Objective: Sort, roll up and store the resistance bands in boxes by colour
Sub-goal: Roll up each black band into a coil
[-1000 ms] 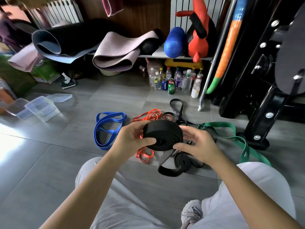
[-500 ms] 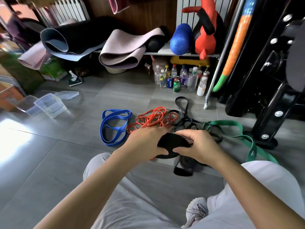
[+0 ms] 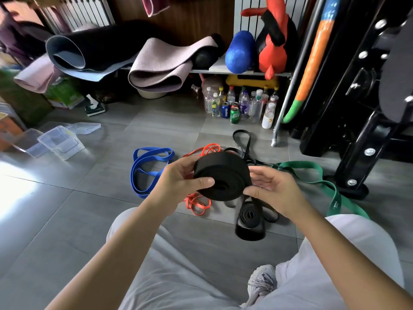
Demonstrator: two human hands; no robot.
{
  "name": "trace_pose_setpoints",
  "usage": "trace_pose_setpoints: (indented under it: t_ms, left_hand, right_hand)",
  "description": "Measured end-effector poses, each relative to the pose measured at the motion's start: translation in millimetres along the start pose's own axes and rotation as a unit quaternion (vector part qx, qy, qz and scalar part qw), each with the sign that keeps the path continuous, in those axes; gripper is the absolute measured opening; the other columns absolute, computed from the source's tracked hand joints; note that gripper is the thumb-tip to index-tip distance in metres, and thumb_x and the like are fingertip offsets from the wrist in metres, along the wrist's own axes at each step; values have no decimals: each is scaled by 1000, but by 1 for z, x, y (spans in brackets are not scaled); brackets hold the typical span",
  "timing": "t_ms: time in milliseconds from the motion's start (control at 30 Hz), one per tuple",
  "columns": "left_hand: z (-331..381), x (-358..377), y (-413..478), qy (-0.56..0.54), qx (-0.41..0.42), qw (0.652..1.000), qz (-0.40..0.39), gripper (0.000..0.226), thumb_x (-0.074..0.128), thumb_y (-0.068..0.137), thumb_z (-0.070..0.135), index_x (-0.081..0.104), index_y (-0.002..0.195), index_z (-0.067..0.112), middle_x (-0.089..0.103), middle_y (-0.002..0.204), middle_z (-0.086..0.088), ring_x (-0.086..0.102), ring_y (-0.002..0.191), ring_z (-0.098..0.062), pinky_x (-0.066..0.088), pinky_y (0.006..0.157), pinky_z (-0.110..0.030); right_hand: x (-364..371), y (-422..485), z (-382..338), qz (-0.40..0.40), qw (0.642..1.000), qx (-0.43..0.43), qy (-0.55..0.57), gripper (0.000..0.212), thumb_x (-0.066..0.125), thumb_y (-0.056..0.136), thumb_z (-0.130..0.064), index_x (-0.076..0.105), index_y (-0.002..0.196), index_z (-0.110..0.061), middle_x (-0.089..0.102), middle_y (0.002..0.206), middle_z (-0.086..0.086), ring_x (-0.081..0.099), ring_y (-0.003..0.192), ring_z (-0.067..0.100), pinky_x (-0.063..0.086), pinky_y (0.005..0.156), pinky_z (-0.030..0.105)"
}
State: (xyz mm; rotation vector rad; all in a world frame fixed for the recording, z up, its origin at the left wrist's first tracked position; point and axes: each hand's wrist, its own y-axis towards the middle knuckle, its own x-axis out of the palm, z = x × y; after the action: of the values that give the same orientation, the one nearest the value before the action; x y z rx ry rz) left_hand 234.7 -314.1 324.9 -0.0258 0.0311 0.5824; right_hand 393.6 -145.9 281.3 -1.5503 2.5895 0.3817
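Observation:
A wide black band, rolled into a thick coil (image 3: pixel 223 175), is held above the floor between both hands. My left hand (image 3: pixel 178 177) grips its left side with the thumb across the front. My right hand (image 3: pixel 270 189) pinches the coil's right edge with thumb and fingers. On the floor lie a blue band (image 3: pixel 147 168), an orange band (image 3: pixel 199 204), a green band (image 3: pixel 312 173), thin black bands (image 3: pixel 242 139) and a second, loosely rolled black band (image 3: pixel 250 220). Clear plastic boxes (image 3: pixel 60 142) stand at the far left.
A shelf (image 3: pixel 241 72) at the back carries rolled mats and a blue roller, with bottles and cans (image 3: pixel 237 108) beneath. A black machine frame (image 3: pixel 357 130) stands at the right. My knees and one shoe (image 3: pixel 261 285) fill the bottom of the view.
The coil, lowered and squeezed between both hands half a second ago, is raised again with its open side toward me. Its loose tail no longer hangs below it.

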Motion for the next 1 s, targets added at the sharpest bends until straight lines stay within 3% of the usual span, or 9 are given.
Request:
trace_pose_setpoints:
  t_ms: [133,233,333,400,467,567,600,833,1000]
  left_hand:
    - [-12,10,-2,-168,-39,985,15,47,71,68,-1,60,113,4,70,99,-13,68,93,-27,58,74,-33]
    - [-20,16,-1,-196,-68,978,7,46,68,69,2,58,114,6,69,102,-12,66,97,-28,57,83,-36]
    - [-14,11,6,90,-63,994,-19,41,76,74,8,57,108,20,67,106,-3,63,105,-27,53,90,-40]
    - [-1,10,11,296,-14,954,-41,51,79,72,18,53,114,30,62,115,6,59,108,-15,51,93,-38]
    - [15,16,13,395,25,914,-93,65,79,72,27,47,129,31,56,120,12,55,107,-7,49,92,-30]
    - [27,28,16,549,52,822,-143,54,72,76,36,54,126,30,63,109,11,58,96,-11,52,82,-32]
    - [27,28,17,556,52,818,-139,48,71,77,36,57,123,30,65,105,10,60,92,-12,53,79,-33]
    - [8,6,21,255,17,964,-69,39,81,67,8,69,97,31,73,93,7,69,91,-12,56,83,-31]
    - [0,10,13,59,2,997,-41,46,75,67,-7,67,102,22,73,96,0,69,94,-19,55,78,-25]
  right_hand:
    - [-1,5,-4,22,998,-25,54,56,83,45,-62,67,98,-52,72,97,-16,67,96,5,50,91,22]
    - [-5,4,-11,49,998,-23,20,41,86,60,-31,69,96,-43,72,93,-16,67,90,4,50,83,16]
    - [-10,0,-14,45,998,-11,-31,46,77,70,3,64,97,-32,71,86,-23,67,84,-3,47,77,9]
    - [-11,-2,-16,27,997,-7,-69,46,77,70,3,64,97,-33,71,88,-21,67,86,-3,48,78,10]
    - [-7,-2,-17,1,992,-11,-124,43,78,71,-5,66,99,-34,72,92,-16,67,88,-2,50,81,15]
    - [-1,0,-17,-14,990,-11,-142,40,80,71,-13,66,100,-37,72,94,-13,66,88,-1,51,83,21]
    - [0,1,-18,-11,992,-6,-123,42,81,70,-13,65,99,-39,72,95,-14,66,89,-1,51,84,21]
    - [-19,-6,-4,-40,998,55,-7,51,78,68,-2,62,105,-33,71,99,-19,66,97,1,47,86,14]
    - [-17,-6,-5,-11,996,56,69,56,86,41,-57,73,93,-40,73,95,-12,68,92,6,51,85,19]
